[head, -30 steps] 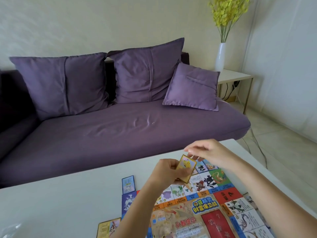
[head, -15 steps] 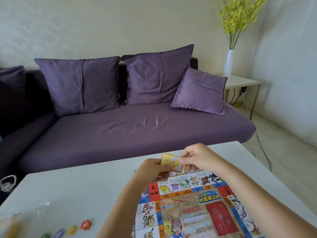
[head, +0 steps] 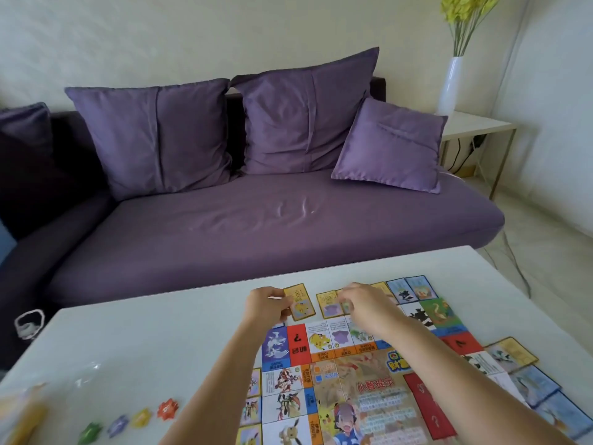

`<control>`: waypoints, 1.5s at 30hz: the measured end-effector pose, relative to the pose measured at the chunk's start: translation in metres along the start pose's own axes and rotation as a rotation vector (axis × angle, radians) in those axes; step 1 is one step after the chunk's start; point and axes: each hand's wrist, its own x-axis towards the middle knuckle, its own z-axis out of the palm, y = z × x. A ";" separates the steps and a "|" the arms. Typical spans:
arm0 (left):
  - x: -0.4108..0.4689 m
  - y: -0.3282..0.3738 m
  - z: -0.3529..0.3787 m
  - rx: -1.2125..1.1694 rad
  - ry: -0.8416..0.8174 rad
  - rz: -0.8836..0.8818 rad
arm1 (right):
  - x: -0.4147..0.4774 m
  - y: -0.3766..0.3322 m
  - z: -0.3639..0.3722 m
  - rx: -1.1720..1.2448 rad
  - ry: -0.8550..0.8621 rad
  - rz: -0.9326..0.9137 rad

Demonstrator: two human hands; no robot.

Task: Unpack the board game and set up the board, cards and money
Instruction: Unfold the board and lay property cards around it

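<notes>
So the board (head: 362, 370) is already unfolded flat on the white table (head: 144, 342), near the right side, and we're deep into the card part. There's a row of cards going along the far edge: a purple-creature card (head: 330, 305), then further right a couple of blue-bordered cards (head: 412, 288) at the corner, and more cards (head: 532, 383) run down the right edge of the board. The left hand (head: 266, 305) has its fingers pinched on the left edge of a yellow-bordered Pikachu card (head: 301, 305), which sits just beyond the board's far edge, right behind the Pikachu square, so I'd guess it's being matched to its spot. The right hand (head: 369, 305) is curled down over the cards next to the purple one; honestly can't tell if it's gripping anything. Four star-shaped tokens (head: 167, 409) are lined up on the left of the table. What's left, I reckon: the left side of the board has no cards showing yet, and I can't spot any money. That blurry yellow thing (head: 25, 415) in the near left corner could be it, can't tell. Containers: no game box in view, just some clear plastic wrap (head: 88, 372) that looks empty.
</notes>
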 end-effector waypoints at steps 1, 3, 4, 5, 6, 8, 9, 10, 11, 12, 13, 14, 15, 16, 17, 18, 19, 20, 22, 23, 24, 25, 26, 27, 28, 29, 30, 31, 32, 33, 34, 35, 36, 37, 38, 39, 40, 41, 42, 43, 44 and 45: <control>0.005 0.000 0.003 0.036 -0.019 -0.005 | 0.001 0.001 0.001 -0.007 -0.023 -0.032; 0.014 -0.002 0.009 0.107 -0.050 -0.002 | 0.004 0.002 0.004 -0.026 -0.069 -0.086; 0.019 -0.003 0.013 0.132 -0.067 -0.001 | 0.007 0.004 0.007 -0.047 -0.087 -0.108; 0.021 -0.003 0.016 0.149 -0.078 0.002 | 0.009 0.005 0.009 -0.071 -0.095 -0.131; 0.024 -0.004 0.019 0.161 -0.088 0.000 | 0.012 0.009 0.012 -0.092 -0.101 -0.148; 0.027 -0.005 0.024 0.180 -0.098 0.002 | 0.016 0.013 0.020 -0.149 -0.105 -0.179; 0.030 -0.006 0.027 0.190 -0.101 0.004 | 0.017 0.016 0.023 -0.178 -0.104 -0.193; 0.031 -0.007 0.029 0.200 -0.101 0.006 | 0.018 0.018 0.026 -0.198 -0.098 -0.204; 0.033 -0.008 0.030 0.210 -0.099 0.008 | 0.018 0.019 0.027 -0.206 -0.090 -0.212; 0.034 -0.008 0.031 0.221 -0.098 0.009 | 0.018 0.020 0.028 -0.209 -0.082 -0.211; 0.036 -0.009 0.032 0.230 -0.095 0.010 | 0.019 0.020 0.029 -0.207 -0.078 -0.209; 0.036 -0.009 0.032 0.241 -0.091 0.011 | 0.019 0.021 0.029 -0.202 -0.081 -0.205; 0.037 -0.010 0.032 0.252 -0.087 0.012 | 0.020 0.021 0.029 -0.196 -0.090 -0.199; 0.037 -0.010 0.032 0.267 -0.083 0.016 | 0.020 0.020 0.028 -0.189 -0.105 -0.192; 0.038 -0.011 0.032 0.281 -0.080 0.020 | 0.019 0.020 0.027 -0.185 -0.120 -0.191; 0.038 -0.011 0.032 0.295 -0.077 0.024 | 0.019 0.019 0.026 -0.181 -0.132 -0.189; 0.038 -0.011 0.033 0.306 -0.074 0.029 | 0.018 0.019 0.024 -0.178 -0.139 -0.186; 0.038 -0.010 0.033 0.317 -0.070 0.032 | 0.018 0.018 0.023 -0.178 -0.147 -0.182; 0.039 -0.010 0.034 0.329 -0.056 0.035 | 0.017 0.016 0.022 -0.192 -0.153 -0.181; 0.040 -0.010 0.035 0.332 -0.049 0.032 | 0.018 0.016 0.022 -0.201 -0.150 -0.180; 0.040 -0.009 0.036 0.337 -0.045 0.027 | 0.018 0.015 0.023 -0.207 -0.147 -0.178; 0.041 -0.009 0.037 0.343 -0.043 0.023 | 0.019 0.015 0.023 -0.209 -0.144 -0.173; 0.041 -0.008 0.037 0.352 -0.041 0.021 | 0.020 0.015 0.023 -0.207 -0.142 -0.168; 0.042 -0.007 0.037 0.364 -0.040 0.022 | 0.021 0.015 0.024 -0.206 -0.141 -0.164; 0.042 -0.006 0.038 0.385 -0.037 0.028 | 0.021 0.015 0.024 -0.207 -0.140 -0.161; 0.042 -0.006 0.038 0.411 -0.033 0.037 | 0.022 0.016 0.025 -0.205 -0.138 -0.158; 0.042 -0.004 0.039 0.437 -0.026 0.047 | 0.023 0.017 0.026 -0.202 -0.135 -0.156; 0.042 -0.004 0.039 0.460 -0.021 0.054 | 0.024 0.017 0.027 -0.202 -0.135 -0.156; 0.042 -0.003 0.040 0.480 -0.018 0.060 | 0.024 0.017 0.027 -0.209 -0.143 -0.155; 0.041 -0.002 0.040 0.503 -0.019 0.063 | 0.025 0.017 0.027 -0.219 -0.151 -0.153; 0.041 -0.001 0.040 0.523 -0.022 0.067 | 0.025 0.016 0.027 -0.224 -0.157 -0.150; 0.041 0.000 0.041 0.540 -0.027 0.070 | 0.026 0.016 0.026 -0.225 -0.158 -0.146; 0.041 0.000 0.041 0.552 -0.029 0.075 | 0.026 0.017 0.027 -0.223 -0.157 -0.143; 0.041 0.000 0.041 0.564 -0.029 0.081 | 0.027 0.017 0.027 -0.220 -0.154 -0.144; 0.041 0.000 0.042 0.578 -0.024 0.091 | 0.028 0.018 0.028 -0.216 -0.147 -0.148; 0.041 -0.001 0.042 0.593 -0.015 0.101 | 0.028 0.018 0.028 -0.213 -0.142 -0.151; 0.041 -0.001 0.043 0.604 -0.008 0.110 | 0.028 0.018 0.029 -0.214 -0.143 -0.153; 0.041 -0.002 0.043 0.609 -0.003 0.117 | 0.028 0.018 0.029 -0.218 -0.145 -0.154; 0.042 -0.004 0.043 0.618 0.000 0.122 | 0.028 0.018 0.028 -0.220 -0.148 -0.155; 0.042 -0.003 0.043 0.633 0.000 0.124 | 0.028 0.018 0.028 -0.220 -0.146 -0.158; 0.041 -0.003 0.043 0.660 -0.002 0.126 | 0.028 0.017 0.027 -0.220 -0.145 -0.164; 0.041 -0.002 0.044 0.693 -0.008 0.129 | 0.029 0.017 0.027 -0.217 -0.145 -0.168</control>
